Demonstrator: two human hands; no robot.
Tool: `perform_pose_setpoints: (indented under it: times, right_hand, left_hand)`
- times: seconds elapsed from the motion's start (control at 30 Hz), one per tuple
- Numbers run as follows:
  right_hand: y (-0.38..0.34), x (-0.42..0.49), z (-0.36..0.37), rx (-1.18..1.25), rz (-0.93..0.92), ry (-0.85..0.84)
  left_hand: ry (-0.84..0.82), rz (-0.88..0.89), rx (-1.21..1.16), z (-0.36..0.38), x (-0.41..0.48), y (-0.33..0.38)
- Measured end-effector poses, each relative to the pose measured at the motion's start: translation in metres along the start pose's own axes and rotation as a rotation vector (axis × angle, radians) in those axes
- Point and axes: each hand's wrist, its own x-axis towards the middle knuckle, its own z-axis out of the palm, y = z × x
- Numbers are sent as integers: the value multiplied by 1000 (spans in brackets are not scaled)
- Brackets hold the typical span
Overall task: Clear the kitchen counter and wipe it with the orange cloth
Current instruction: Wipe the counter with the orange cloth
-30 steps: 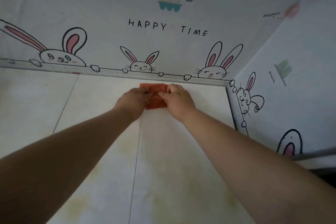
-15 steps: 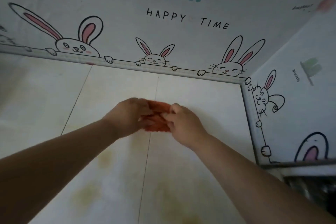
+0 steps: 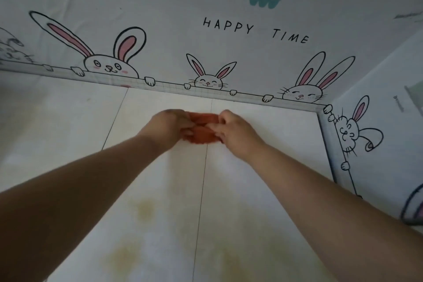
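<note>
The orange cloth (image 3: 203, 131) lies bunched on the white tiled counter (image 3: 263, 144), a little way out from the back wall. My left hand (image 3: 170, 127) grips its left side and my right hand (image 3: 235, 131) grips its right side. Both hands press it down on the tile, fingers curled over its edges. Only the middle of the cloth shows between my fingers.
A back wall (image 3: 206, 7) and a right side wall (image 3: 389, 133), both covered in rabbit-print film, meet at the counter's far right corner. Yellowish stains (image 3: 144, 210) mark the tiles nearer to me. A dark grout line (image 3: 203, 190) runs front to back under the cloth.
Both hands have drawn the cloth back from the wall's edge toward me, and it has gone from a flatter rectangle to a bunched wad.
</note>
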Motion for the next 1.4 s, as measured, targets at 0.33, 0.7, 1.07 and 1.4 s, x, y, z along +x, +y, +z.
perform_pose_setpoints:
  times: [0.33, 0.7, 1.07, 1.4]
  right_hand:
    - [-10, 64, 6, -562, -95, 60]
    - [-49, -94, 48, -359, -410, -213]
    - [-39, -13, 39, -352, -425, -148]
    - [-59, 92, 38, -592, -155, 61]
  left_hand:
    - [0, -304, 7, 3, 56, -15]
    - [-221, 44, 32, -23, -111, 5]
    - [-108, 16, -28, -26, -70, -37]
    - [34, -324, 41, -28, 48, -68]
